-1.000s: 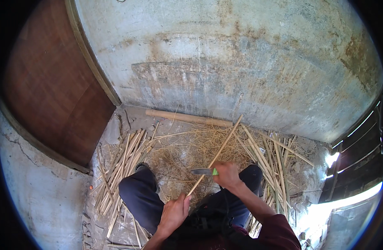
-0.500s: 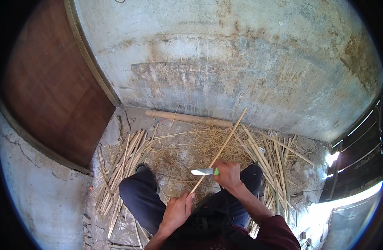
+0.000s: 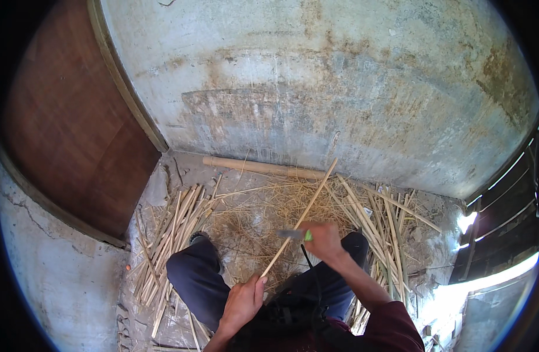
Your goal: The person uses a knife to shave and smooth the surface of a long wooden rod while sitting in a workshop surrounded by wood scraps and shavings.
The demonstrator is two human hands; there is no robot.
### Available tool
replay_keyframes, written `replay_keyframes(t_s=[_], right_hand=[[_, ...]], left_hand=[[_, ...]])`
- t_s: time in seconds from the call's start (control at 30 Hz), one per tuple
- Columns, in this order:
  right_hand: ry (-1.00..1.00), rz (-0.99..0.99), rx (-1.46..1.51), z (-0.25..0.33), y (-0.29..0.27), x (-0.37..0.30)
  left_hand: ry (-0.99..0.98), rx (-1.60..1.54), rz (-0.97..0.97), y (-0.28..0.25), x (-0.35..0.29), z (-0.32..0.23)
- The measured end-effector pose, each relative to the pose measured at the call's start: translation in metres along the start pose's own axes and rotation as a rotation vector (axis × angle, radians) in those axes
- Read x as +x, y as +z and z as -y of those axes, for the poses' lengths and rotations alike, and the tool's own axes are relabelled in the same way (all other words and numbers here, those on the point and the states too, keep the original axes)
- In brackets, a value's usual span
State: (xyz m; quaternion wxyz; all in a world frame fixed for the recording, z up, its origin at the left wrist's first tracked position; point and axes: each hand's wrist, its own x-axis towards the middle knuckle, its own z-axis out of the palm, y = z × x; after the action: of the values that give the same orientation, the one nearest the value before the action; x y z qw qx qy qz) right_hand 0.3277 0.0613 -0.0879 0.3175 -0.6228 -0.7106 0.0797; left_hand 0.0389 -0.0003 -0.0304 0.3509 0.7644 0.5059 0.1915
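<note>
Angle the green-handled, grey-bladed knife (image 3: 297, 234), clasped in the right hand (image 3: 321, 240), shallowly against the long pale-tan bamboo-like stick (image 3: 307, 205), whose near end the left hand (image 3: 243, 302) grips.

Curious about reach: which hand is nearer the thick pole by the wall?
Right. The right hand is apart from the thick pole, in front of its right end; the left hand farther back.

Thin wooden sticks (image 3: 172, 246) lie left of the left hand (image 3: 244, 302), right of the right hand (image 3: 322, 241); beyond, a round wooden pole (image 3: 257, 167).
</note>
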Motion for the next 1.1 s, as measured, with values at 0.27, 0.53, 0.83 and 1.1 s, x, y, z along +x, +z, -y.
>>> replay_keyframes(t_s=[0.27, 0.53, 0.83, 1.1], right_hand=[[-0.041, -0.084, 0.017, -0.002, 0.004, 0.000], [0.010, -0.116, -0.010, -0.019, -0.013, 0.012], [0.093, -0.208, -0.053, -0.045, -0.011, 0.027], [0.244, -0.310, -0.095, -0.089, -0.007, 0.039]], left_hand=[[-0.016, 0.023, 0.002, 0.001, 0.001, -0.003], [-0.027, 0.058, 0.006, 0.002, -0.004, 0.000], [-0.057, 0.051, -0.004, -0.003, -0.011, -0.002], [-0.054, 0.108, 0.007, 0.000, -0.012, 0.007]])
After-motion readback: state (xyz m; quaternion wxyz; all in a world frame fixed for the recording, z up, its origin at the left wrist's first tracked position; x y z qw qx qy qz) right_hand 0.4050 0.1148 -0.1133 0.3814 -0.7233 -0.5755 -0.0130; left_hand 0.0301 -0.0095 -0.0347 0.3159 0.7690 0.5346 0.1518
